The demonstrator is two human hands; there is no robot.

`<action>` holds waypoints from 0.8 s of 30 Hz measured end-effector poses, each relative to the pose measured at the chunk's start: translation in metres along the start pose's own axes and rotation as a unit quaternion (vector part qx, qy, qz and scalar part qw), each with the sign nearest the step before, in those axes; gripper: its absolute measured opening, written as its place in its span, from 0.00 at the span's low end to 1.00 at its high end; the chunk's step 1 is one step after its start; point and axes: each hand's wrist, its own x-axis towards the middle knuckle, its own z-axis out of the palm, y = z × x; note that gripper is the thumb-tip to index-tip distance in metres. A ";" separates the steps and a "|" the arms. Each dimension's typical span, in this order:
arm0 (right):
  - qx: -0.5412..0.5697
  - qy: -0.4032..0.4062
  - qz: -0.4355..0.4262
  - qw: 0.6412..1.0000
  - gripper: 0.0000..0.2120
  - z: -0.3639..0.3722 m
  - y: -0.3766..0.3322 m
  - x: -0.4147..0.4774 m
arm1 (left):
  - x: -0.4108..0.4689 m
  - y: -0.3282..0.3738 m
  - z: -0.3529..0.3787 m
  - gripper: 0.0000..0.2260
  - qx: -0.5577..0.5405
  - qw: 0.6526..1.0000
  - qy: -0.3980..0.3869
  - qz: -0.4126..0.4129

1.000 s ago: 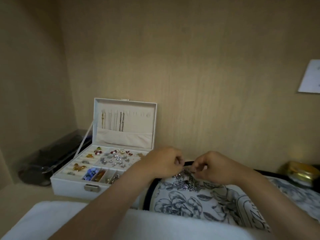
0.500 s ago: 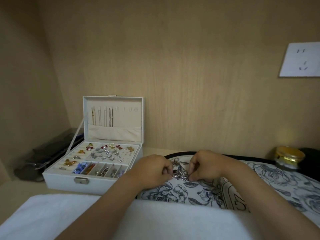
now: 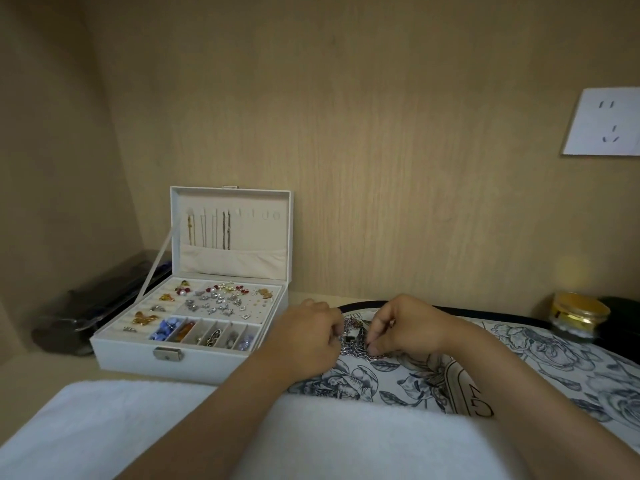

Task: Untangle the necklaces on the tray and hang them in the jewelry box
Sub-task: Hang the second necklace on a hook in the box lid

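At centre of the head view, on the far left part of the oval floral-printed tray [image 3: 554, 356], lies a knot of fine silver-coloured metal chain necklaces [image 3: 356, 345]. The left hand [image 3: 304, 337] sits at the knot's left edge with fingers curled inward. Its tips are hidden, but it appears to pinch a strand. The right hand [image 3: 412, 327] is at the knot's right edge, with its fingertips [image 3: 374, 348] curled down and nipped narrow on links.

Assessment: the step in hand is separating one chain, and none is free yet. It is best done by holding the knot slack, widening loops sideways and feeding a clasp end back through. Pulling taut would likely lock the links tighter.

Left of the tray and just beside it stands the white rectangular leatherette jewelry box [image 3: 207, 363], lid upright. Several thin chains [image 3: 214, 230] already hang from the left hooks in the cream fabric lid lining, with their ends tucked into a pocket. The hooks [image 3: 265, 214] to the right are bare. The base compartments hold small bright pieces.

A white, soft-looking towel [image 3: 311, 438] covers the near foreground under both forearms. A small clear jar with a gold lid [image 3: 578, 318] stands at far right. A dark glossy case [image 3: 97, 306] lies far left, and a white wall socket [image 3: 602, 121] is set in the matt wood-grain panel.
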 end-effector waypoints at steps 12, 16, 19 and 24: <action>0.347 0.068 0.008 0.935 0.07 0.002 -0.008 0.004 | 0.006 0.014 0.003 0.04 -0.385 0.917 0.014 -0.105; 0.408 0.061 0.012 0.911 0.08 0.005 -0.011 0.005 | 0.009 0.013 -0.006 0.05 -0.353 0.929 0.021 -0.109; 0.425 0.051 -0.002 0.904 0.08 0.006 -0.014 0.004 | 0.008 0.011 -0.016 0.09 -0.360 0.925 0.012 -0.122; 0.431 0.036 -0.023 0.901 0.06 0.007 -0.014 0.004 | 0.007 0.004 -0.028 0.09 -0.456 0.877 -0.017 -0.148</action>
